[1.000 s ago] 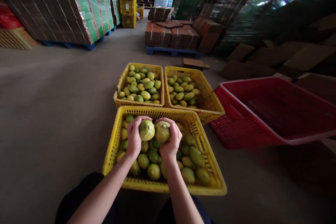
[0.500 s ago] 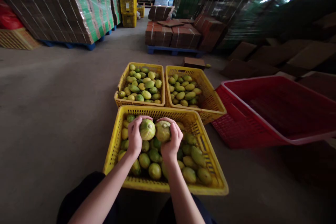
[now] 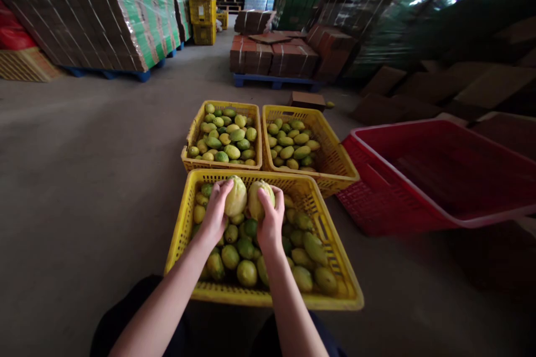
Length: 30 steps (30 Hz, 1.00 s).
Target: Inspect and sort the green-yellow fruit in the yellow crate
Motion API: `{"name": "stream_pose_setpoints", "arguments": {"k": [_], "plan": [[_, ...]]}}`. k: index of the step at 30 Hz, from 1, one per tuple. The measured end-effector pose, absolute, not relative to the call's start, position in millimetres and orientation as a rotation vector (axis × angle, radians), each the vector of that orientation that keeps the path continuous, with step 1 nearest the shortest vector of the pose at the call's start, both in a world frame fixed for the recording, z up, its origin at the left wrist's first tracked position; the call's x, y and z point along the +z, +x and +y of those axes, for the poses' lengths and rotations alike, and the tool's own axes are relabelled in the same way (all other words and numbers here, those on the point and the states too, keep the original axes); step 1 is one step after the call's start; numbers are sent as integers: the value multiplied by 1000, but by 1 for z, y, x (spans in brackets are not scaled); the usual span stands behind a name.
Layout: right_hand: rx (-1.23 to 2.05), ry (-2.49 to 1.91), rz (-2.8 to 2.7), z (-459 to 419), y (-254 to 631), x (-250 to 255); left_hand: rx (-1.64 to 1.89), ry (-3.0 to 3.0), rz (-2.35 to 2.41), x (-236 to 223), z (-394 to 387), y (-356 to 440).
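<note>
My left hand point(image 3: 215, 213) is closed round a yellow-green fruit point(image 3: 237, 196). My right hand point(image 3: 270, 218) grips a second fruit point(image 3: 255, 201) right beside it, and the two fruits touch. Both hands hover over the far end of the near yellow crate point(image 3: 184, 223), which holds several green and yellow fruits point(image 3: 247, 272). Two more yellow crates stand just beyond it, the left one point(image 3: 221, 163) heaped full and the right one point(image 3: 335, 162) partly filled.
A large red crate point(image 3: 377, 201) lies tilted on the concrete floor to the right. Flattened cardboard point(image 3: 489, 89) lies behind it. Wrapped pallets of cartons point(image 3: 100, 11) stand at the left, a low pallet of brown boxes point(image 3: 276, 58) straight ahead.
Both hands have turned their fruits and lifted them slightly forward, toward the crate's far rim. The fruits now stand more upright and closer together.
</note>
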State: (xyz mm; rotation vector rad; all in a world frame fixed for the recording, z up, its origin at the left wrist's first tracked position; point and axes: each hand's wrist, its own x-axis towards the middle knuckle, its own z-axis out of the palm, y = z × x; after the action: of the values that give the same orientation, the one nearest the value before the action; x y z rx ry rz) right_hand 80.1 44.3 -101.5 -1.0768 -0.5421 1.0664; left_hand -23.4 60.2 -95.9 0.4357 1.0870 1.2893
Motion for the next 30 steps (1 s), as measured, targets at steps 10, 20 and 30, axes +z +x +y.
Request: {"name": "stream_pose_setpoints", "arguments": {"k": [10, 20, 30], "plan": [[1261, -1029, -155, 55, 72, -107, 1129, -120, 1074, -77, 65, -27], [1390, -1137, 169, 60, 81, -99, 1306, -120, 968, -74, 67, -35], [1408, -999, -17, 54, 79, -89, 1272, -72, 917, -74, 63, -31]]}}
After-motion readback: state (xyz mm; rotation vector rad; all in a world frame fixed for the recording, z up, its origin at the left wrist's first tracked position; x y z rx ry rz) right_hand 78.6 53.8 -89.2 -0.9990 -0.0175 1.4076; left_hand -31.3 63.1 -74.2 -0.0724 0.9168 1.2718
